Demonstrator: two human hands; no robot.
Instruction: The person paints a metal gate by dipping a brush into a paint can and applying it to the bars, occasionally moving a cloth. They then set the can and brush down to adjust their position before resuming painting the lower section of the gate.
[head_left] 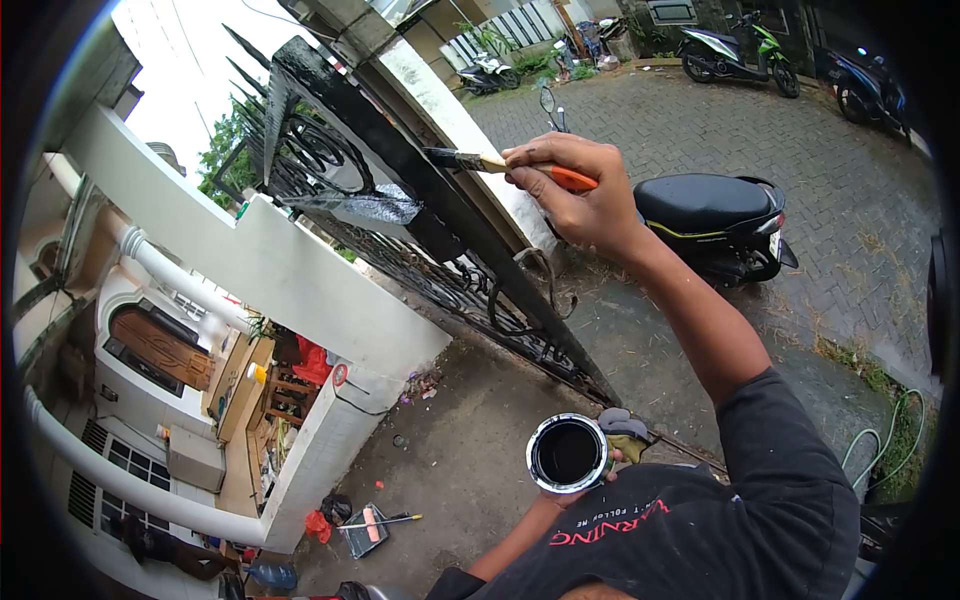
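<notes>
My right hand (pixel 575 190) grips a paintbrush (pixel 490 162) with an orange-tipped handle. Its dark bristles are right at the edge post of a black metal gate (pixel 400 165), which has spikes along the top and curled ironwork. Low in front of my body, my left hand (pixel 580 492) is wrapped round an open paint can (pixel 568 455); most of the fingers are hidden behind it. Black paint fills the can, and smears mark its pale rim.
A parked black motorbike (pixel 705 225) stands to the right on the paving. On the ground below lie a paint tray (pixel 362 535) with a roller (pixel 373 522) and a red plastic bag (pixel 318 526). A white wall (pixel 290 265) runs along the left. A green hose (pixel 885 445) curls at lower right.
</notes>
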